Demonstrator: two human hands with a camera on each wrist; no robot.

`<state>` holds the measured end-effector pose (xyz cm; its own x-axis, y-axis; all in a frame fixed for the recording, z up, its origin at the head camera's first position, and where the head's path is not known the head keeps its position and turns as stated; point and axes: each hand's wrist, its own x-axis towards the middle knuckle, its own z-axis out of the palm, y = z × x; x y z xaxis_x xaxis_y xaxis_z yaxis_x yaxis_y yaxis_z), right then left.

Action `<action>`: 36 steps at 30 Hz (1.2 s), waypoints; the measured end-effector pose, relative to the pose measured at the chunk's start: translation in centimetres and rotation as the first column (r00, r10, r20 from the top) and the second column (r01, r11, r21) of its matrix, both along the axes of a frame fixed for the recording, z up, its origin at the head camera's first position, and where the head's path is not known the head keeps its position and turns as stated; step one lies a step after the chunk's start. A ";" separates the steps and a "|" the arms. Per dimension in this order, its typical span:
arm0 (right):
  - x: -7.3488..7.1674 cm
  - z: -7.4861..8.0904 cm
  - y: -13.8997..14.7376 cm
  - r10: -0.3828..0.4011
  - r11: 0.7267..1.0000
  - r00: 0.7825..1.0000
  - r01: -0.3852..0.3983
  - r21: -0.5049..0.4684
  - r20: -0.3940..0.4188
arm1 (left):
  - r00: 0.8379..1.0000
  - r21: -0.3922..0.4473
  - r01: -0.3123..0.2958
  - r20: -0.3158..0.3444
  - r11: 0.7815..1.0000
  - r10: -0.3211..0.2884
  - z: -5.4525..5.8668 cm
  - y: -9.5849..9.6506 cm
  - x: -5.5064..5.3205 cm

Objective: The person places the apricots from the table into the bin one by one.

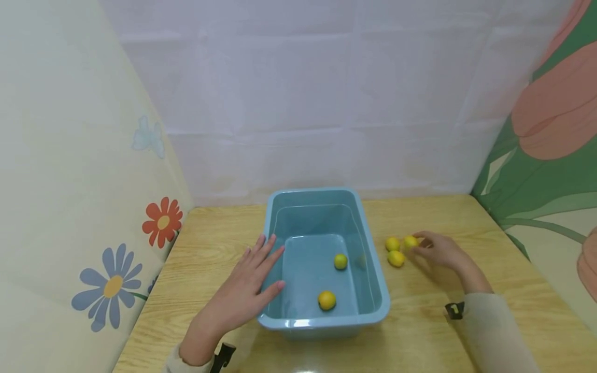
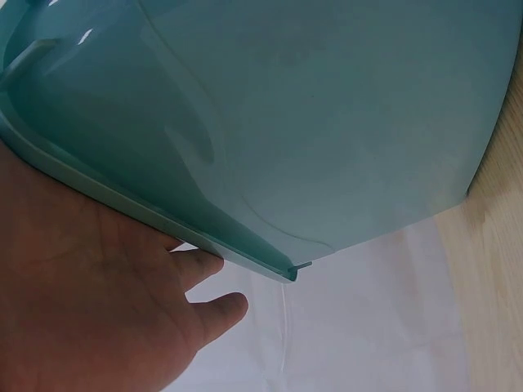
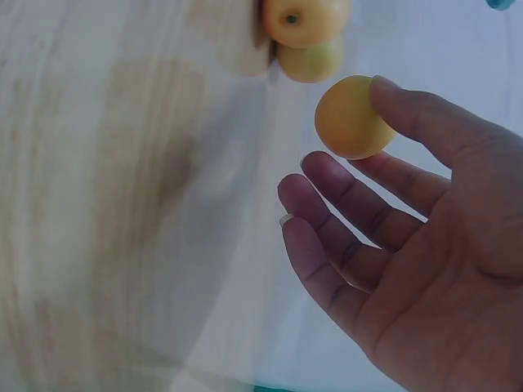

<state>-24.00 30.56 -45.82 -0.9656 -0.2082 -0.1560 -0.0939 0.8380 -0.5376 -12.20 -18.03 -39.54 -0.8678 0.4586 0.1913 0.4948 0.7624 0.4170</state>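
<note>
A blue plastic basin (image 1: 312, 324) stands on the table, holding a small green fruit (image 1: 340, 261) and an orange-yellow fruit (image 1: 327, 300). My left hand (image 1: 244, 290) lies over the basin's left rim with its fingers spread and straight; from the left wrist view, the palm (image 2: 90, 286) is right under that rim. To the right of the basin, my right hand (image 1: 440, 251) pinches a small round yellow citrus fruit (image 3: 353, 118) between thumb and forefinger, while the other fingers stay loosely bent. Two more yellow fruits, one nearer (image 1: 396, 258) and one farther (image 1: 393, 244), lie beside it.
The wooden table (image 1: 224, 233) ends at a white sheet (image 1: 280, 103) behind the basin. A flower-printed panel (image 1: 107, 181) borders the left side, and another printed panel (image 1: 555, 171) borders the right. The basin's walls rise well above the fruits inside.
</note>
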 end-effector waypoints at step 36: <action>3.4 6.9 -3.7 0.059 0.996 0.982 -0.071 -0.059 -0.182 | 1.000 0.005 0.001 -0.019 1.000 -0.001 -0.1 0.0 0.0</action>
